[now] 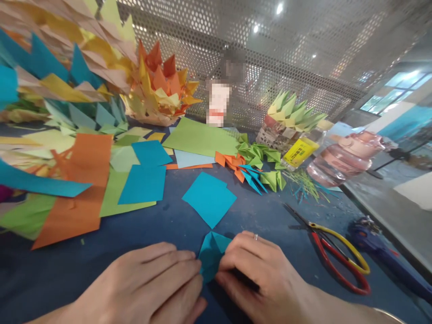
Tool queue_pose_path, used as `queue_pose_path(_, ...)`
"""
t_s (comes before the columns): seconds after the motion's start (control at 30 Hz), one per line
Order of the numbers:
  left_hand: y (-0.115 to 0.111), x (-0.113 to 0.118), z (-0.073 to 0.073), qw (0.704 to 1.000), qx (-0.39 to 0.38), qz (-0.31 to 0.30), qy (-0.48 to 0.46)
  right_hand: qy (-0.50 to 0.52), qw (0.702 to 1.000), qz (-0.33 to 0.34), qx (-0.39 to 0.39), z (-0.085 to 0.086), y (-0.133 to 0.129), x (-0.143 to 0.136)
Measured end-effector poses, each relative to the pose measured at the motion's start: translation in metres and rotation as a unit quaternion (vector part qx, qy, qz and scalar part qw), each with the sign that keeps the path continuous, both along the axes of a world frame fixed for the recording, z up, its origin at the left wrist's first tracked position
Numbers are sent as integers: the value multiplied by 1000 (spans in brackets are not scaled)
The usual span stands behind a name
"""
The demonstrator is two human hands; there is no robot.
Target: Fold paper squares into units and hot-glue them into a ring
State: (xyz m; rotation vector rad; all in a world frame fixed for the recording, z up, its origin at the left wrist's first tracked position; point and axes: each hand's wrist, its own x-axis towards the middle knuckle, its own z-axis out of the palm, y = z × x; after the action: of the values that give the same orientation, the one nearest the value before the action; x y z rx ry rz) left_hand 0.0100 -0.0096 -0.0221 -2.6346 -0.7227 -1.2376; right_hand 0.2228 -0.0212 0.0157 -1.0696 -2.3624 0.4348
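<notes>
— Where to find the folded paper (212,254)?
— At the lower centre of the frame, blue, on the dark counter (178,229), between both hands.
— And the left hand (145,279)?
— At lower left, fingers pressed together, tips at the paper's left edge; impossible to tell whether pinching it.
— The right hand (259,274), then?
— Fingers curled, pinching the paper's right edge between thumb and forefinger. Ringed, too.
— Anything just above?
— Yes, loose blue sheets (209,198) at centre, overlapping, just beyond the folded paper's tip.
— And at right?
— Scissors (313,227) with red and yellow handles, near a blue tool (381,252).
— Upper left?
— Spiky paper ornaments (162,90), blue, yellow and orange among the colours.
</notes>
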Motion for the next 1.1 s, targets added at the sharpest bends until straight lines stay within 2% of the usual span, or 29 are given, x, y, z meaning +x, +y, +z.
queue_pose_path(0.27,9,0,8,996,-77,-50,-4,-31,999,13,12,3,-1,1)
queue_pose_path(0.5,2,5,4,998,-53,-17,-37,-16,1000,0,8,-1,-1,0)
queue_pose_path(0.7,11,-3,3,998,16,-55,-5,6,1000,-26,1,-3,0,-2)
queue_pose_path(1.1,3,4,-6,1000,-13,-8,25,-12,998,-39,-38,1,-1,-2)
